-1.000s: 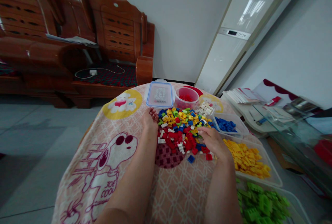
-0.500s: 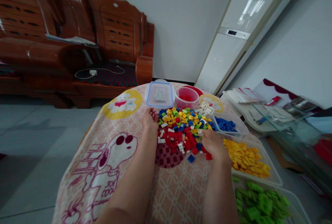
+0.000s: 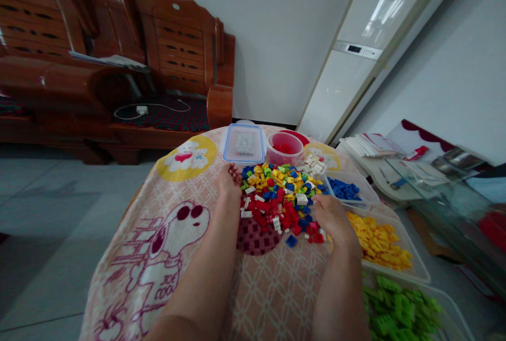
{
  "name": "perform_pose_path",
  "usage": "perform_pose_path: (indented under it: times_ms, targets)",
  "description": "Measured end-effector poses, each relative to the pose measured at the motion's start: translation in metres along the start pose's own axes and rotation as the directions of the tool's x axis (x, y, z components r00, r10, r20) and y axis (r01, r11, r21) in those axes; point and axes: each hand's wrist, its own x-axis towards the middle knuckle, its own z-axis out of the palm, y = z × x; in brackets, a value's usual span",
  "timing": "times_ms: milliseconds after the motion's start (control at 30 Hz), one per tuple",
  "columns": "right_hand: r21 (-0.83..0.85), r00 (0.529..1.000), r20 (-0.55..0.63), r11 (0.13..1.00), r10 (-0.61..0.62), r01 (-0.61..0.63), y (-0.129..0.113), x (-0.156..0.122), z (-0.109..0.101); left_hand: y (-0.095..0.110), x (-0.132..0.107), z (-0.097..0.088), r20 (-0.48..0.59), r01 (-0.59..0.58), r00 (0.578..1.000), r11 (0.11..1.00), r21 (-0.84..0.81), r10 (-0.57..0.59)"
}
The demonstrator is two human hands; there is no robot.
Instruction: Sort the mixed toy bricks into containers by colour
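A heap of small mixed toy building bricks in red, yellow, blue, green and white lies on the patterned tablecloth. My left hand rests at the heap's left edge with its fingers curled in; whatever they may hold does not show. At the right edge, my right hand hovers palm down, its fingers mostly hidden under the back of the hand. Close to its fingertips is a white brick. A lone blue brick lies just in front of the heap.
Clear tubs of blue bricks, yellow bricks and green bricks line the right side. Behind the heap stand a blue-rimmed lidded box, a round tub with red bricks, and white bricks.
My right hand has shifted a little to the right, uncovering the white brick and small red and white pieces at the heap's right edge. My left hand stays in place.
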Motion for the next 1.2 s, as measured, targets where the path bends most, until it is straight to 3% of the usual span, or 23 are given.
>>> perform_pose_path:
  times_ms: [67, 167, 300, 433, 633, 933, 1067, 1200]
  targets:
    - [-0.042, 0.999, 0.038, 0.999, 0.002, 0.0, -0.002, 0.002, 0.006, 0.0, 0.0, 0.0, 0.0, 0.001, 1.0, 1.0, 0.001, -0.001]
    - [0.029, 0.996, 0.071, 0.999, -0.048, 0.046, -0.004, 0.007, 0.013, 0.0, 0.001, 0.001, 0.002, 0.004, 1.0, 1.0, 0.003, -0.004]
    - [0.142, 0.998, -0.064, 0.99, -0.016, 0.025, -0.003, 0.012, 0.014, 0.0, 0.002, 0.0, 0.008, 0.001, 1.0, 1.0, 0.011, -0.001]
    - [0.045, 0.993, -0.119, 0.999, 0.001, 0.004, 0.004, 0.008, 0.01, -0.001, 0.003, 0.0, 0.007, 0.0, 1.0, 1.0, 0.01, 0.0]
    - [0.011, 0.994, -0.012, 0.994, 0.11, -0.11, 0.006, 0.006, 0.012, -0.001, 0.003, -0.001, 0.012, 0.001, 1.0, 1.0, 0.003, -0.001]
    - [-0.051, 0.989, 0.093, 0.992, 0.117, -0.112, -0.007, 0.01, 0.022, -0.002, 0.003, -0.001, 0.016, -0.019, 1.0, 1.0, 0.004, 0.018]
    - [0.019, 0.99, -0.053, 0.992, 0.129, -0.129, 0.003, 0.013, 0.02, -0.003, 0.003, -0.001, 0.008, -0.016, 1.0, 1.0, 0.011, 0.016]
    - [0.18, 0.942, -0.271, 0.972, 0.199, -0.154, 0.019, 0.019, 0.021, -0.003, 0.003, -0.001, 0.012, -0.011, 1.0, 1.0, 0.011, 0.011]
